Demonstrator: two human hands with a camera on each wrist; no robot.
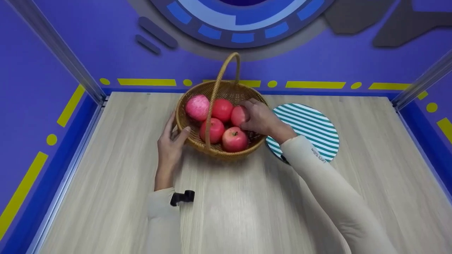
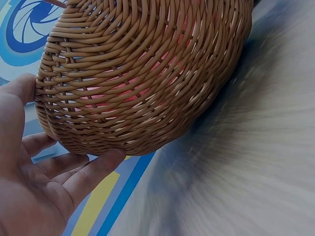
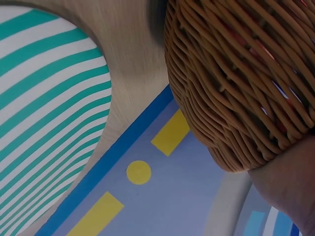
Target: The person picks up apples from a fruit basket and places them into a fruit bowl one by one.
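A brown wicker basket (image 1: 199,144) with a tall arched handle stands on the table, holding several red and pink apples. My left hand (image 1: 169,148) grips its left side, thumb at the rim and fingers spread along the outer wall. The left wrist view shows those fingers (image 2: 101,172) against the woven wall (image 2: 123,88). Inside the basket, on the right, my right hand (image 1: 263,118) holds a red apple (image 1: 238,115) between thumb and fingers. A paler pink apple (image 1: 197,107) lies at the left, and another apple (image 1: 235,139) with a stem sits in front.
A round mat (image 1: 310,128) with green and white stripes lies right of the basket, partly under the right forearm. Blue panels (image 1: 106,46) with yellow marks wall the wooden table (image 1: 226,204) at the back and sides.
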